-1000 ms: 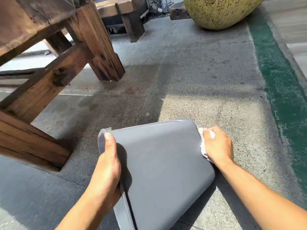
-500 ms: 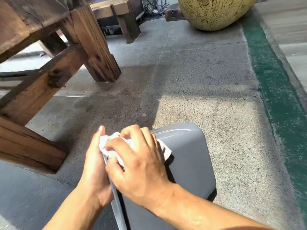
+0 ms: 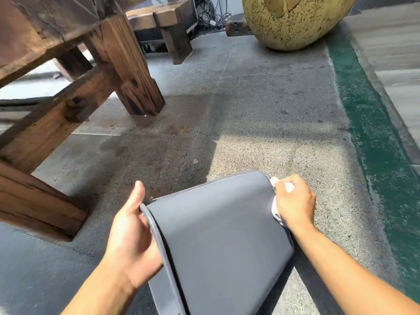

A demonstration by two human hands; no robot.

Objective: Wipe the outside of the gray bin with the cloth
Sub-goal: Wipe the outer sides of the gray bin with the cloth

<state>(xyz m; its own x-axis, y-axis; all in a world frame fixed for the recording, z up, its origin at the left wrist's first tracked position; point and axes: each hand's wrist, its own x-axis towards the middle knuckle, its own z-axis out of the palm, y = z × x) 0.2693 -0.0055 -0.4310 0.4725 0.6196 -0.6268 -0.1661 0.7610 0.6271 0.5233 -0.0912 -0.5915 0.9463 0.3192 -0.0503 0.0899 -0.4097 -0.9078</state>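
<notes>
- The gray bin is seen tipped over on its side on the concrete floor, rim toward the left, base end toward the right, broad side wall turned up to the camera
- The rim is held by the left hand: thumb laid up along the outside edge, palm against the lip; the remaining fingers are hidden and are presumed curled into the opening
- The white cloth is bunched in the right hand, fingers closed round it in a loose fist; it is pressed against the base-end corner of the bin, with only scraps showing above and below the knuckles
- The wall appears to be thin, smooth moulded plastic with a dull sheen; the bin is judged light, fairly stiff at the rolled rim, likely to flex in the middle of the wall under pressure
- The smooth surface is judged slippery, and a bin lying on its side is apt to roll or skate on the floor when pushed; the rim grip is taken as the brace against this
- Best hold is judged to be the rim lip, where the plastic is thickest; the flat wall offers nothing to catch
- The cloth is soft and limp, and is best kept wadded so that pressure reaches the surface
- The underside against the floor is not visible; turning would be needed for it to be reached
- A wooden bench leg stands well apart to the upper left, a speckled yellow object far beyond
</notes>
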